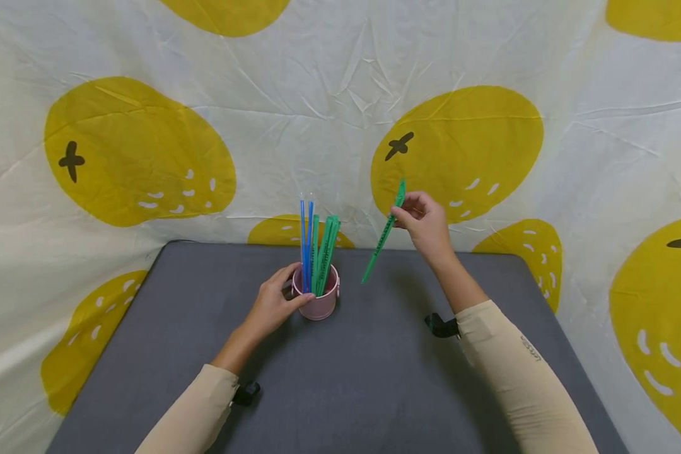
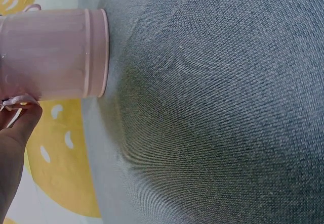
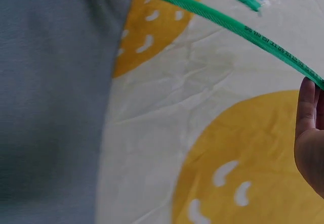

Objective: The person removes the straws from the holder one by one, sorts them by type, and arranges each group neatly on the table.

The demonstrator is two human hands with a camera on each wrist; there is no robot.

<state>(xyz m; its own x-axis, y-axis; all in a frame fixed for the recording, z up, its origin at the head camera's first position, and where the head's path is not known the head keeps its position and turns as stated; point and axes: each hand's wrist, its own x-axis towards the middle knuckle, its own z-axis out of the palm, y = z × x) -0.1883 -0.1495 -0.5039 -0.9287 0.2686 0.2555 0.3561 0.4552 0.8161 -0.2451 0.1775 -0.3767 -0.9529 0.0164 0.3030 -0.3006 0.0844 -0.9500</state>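
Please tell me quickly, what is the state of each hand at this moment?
Left hand: holding the small pink bucket by its side.
Right hand: pinching a slim green printed packet.

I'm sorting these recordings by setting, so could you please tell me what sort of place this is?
Probably a staged indoor recording spot: a grey table before a wrinkled, yellow-patterned sheet, with a pink bucket of thin sticks.

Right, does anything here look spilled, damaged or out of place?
Nothing plainly stands out. The pink bucket stands upright on the grey table, the left hand on it; blue sticks and green sticks stand inside. One green stick is apart, held by the right hand.
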